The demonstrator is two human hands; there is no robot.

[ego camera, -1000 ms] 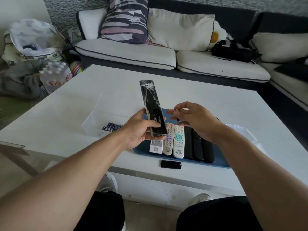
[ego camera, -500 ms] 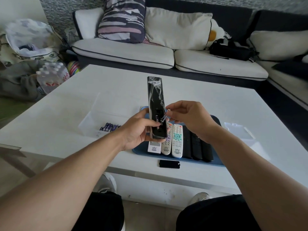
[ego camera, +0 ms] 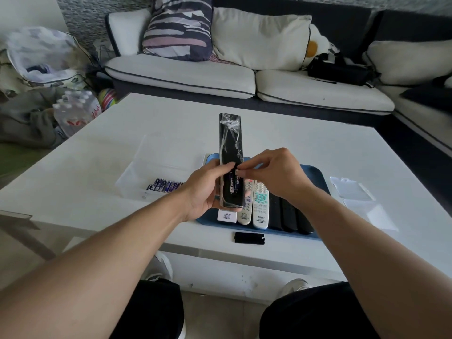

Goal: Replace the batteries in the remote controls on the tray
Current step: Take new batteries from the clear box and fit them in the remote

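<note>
Under right fingers (ego camera: 241, 172), battery (ego camera: 237, 181).

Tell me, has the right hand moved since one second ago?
Yes. The right hand has come in toward the black remote that the left hand holds, and its fingertips now press a battery into the open compartment.

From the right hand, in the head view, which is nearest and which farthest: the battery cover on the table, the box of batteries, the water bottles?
From the right hand:
1. Battery cover, on the table's near edge, just below the tray.
2. Box of batteries, on the table's left side.
3. Water bottles, on the floor, far left.
</note>
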